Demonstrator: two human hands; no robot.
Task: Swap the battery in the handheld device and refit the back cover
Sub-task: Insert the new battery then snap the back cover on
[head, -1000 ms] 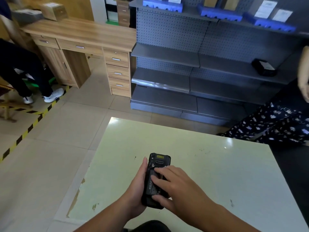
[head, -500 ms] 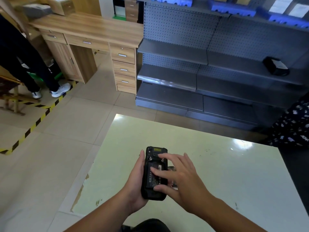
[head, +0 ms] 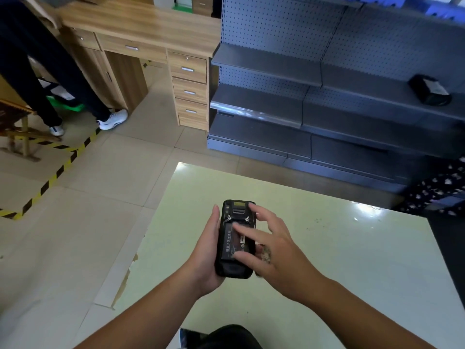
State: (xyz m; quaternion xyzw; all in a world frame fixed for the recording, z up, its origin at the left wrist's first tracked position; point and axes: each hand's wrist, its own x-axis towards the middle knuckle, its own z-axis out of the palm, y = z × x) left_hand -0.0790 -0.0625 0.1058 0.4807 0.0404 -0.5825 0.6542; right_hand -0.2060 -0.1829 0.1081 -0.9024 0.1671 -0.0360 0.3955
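A black handheld device [head: 235, 269] is held back-up above the pale green table [head: 352, 260]. My left hand [head: 205, 258] cups its left side and bottom. The back is uncovered and a black battery [head: 230, 241] with a printed label sits in the bay. My right hand [head: 274, 250] lies over the battery with fingers spread, the fingertips touching the label and the device's right edge. I see no back cover.
A grey metal shelf unit [head: 314, 79] stands behind the table with a black object [head: 430, 90] on one shelf. A wooden desk with drawers [head: 188, 71] is at the back left. A person's legs [head: 45, 71] stand there. Yellow-black tape [head: 50, 180] marks the floor.
My right hand's fingers have spread and slid up over the battery. The device sits slightly higher in my left hand, and the view has tilted down and left.
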